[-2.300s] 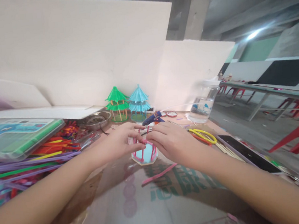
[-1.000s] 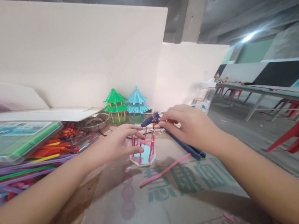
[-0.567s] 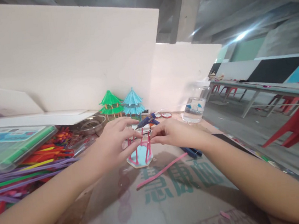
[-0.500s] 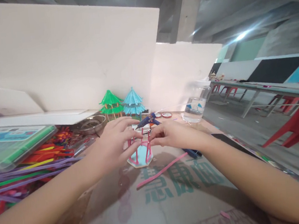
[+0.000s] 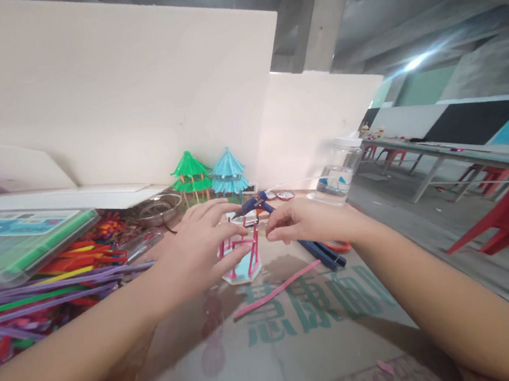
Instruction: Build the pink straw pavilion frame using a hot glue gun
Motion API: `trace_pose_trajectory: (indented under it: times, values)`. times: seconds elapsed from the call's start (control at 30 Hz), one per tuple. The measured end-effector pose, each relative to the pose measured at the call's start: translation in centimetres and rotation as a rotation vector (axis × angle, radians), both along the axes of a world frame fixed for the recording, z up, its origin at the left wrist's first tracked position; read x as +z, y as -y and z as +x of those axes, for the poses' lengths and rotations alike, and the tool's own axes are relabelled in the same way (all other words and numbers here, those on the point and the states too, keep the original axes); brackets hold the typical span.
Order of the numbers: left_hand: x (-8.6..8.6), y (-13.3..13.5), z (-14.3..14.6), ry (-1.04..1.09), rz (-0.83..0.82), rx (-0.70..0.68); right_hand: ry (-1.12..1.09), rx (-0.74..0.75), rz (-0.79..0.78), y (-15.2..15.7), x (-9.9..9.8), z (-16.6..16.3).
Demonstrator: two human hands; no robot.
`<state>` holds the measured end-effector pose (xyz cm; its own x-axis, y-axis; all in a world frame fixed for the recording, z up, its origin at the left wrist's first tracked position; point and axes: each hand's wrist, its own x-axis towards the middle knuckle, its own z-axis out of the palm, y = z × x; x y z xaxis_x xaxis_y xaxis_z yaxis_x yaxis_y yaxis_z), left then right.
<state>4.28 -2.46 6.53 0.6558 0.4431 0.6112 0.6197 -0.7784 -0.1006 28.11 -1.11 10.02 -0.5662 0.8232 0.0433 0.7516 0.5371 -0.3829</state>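
Observation:
A small pink frame of upright strips [image 5: 254, 252] stands on a light blue, angular base [image 5: 246, 270]. My left hand [image 5: 200, 238] is at the frame's left side, its fingers spread and covering part of the posts. Whether those fingers touch it I cannot tell. To the right of the frame, and apart from it, is my right hand [image 5: 307, 218]. Its fingers are loosely curled, with nothing visible in them. Just behind the frame lies a blue glue gun [image 5: 254, 203], its nozzle toward my left fingers. A fuzzy pink strip [image 5: 278, 290] lies on the table in front.
Green [image 5: 190, 172] and blue [image 5: 229, 170] model pavilions stand at the back. Left are colourful fuzzy sticks [image 5: 65, 289], a plastic case [image 5: 28, 244] and a glass bowl [image 5: 159, 209]. A dark blue tool [image 5: 325, 254] lies under my right hand; a water container [image 5: 336, 170] stands behind.
My right hand has drawn away to the right from the pink frame, uncovering its right posts and more of the dark blue tool. The left hand stays at the frame's left side.

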Motion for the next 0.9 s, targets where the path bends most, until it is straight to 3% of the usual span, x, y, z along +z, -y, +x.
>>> trace_pose_trajectory:
  times: [0.1, 0.17, 0.23, 0.37, 0.53, 0.73, 0.9]
  values:
    - [-0.2, 0.1, 0.1, -0.013, 0.032, 0.024, 0.069, -0.146, 0.126, -1.7, -0.5, 1.5]
    - [-0.2, 0.1, 0.1, -0.025, 0.049, 0.033, 0.063, -0.256, 0.197, -3.4, -1.8, 2.2]
    - [-0.1, 0.0, 0.0, -0.032, 0.052, 0.04, 0.003, -0.331, 0.169, -5.5, -3.4, 2.4]
    - [0.1, -0.1, -0.1, -0.023, 0.049, 0.043, -0.053, -0.378, 0.152, -9.4, -5.4, 2.3]
    - [0.0, 0.3, 0.4, 0.01, 0.061, 0.037, -0.098, -0.361, 0.124, -12.5, -6.1, 1.2]
    - [-0.5, 0.9, 0.8, 0.016, 0.094, 0.024, -0.151, -0.423, 0.121, -13.1, -6.8, -0.4]
    - [-0.5, 0.7, 0.9, -0.005, 0.134, 0.038, -0.256, -0.437, 0.188, -10.5, -4.2, 0.5]
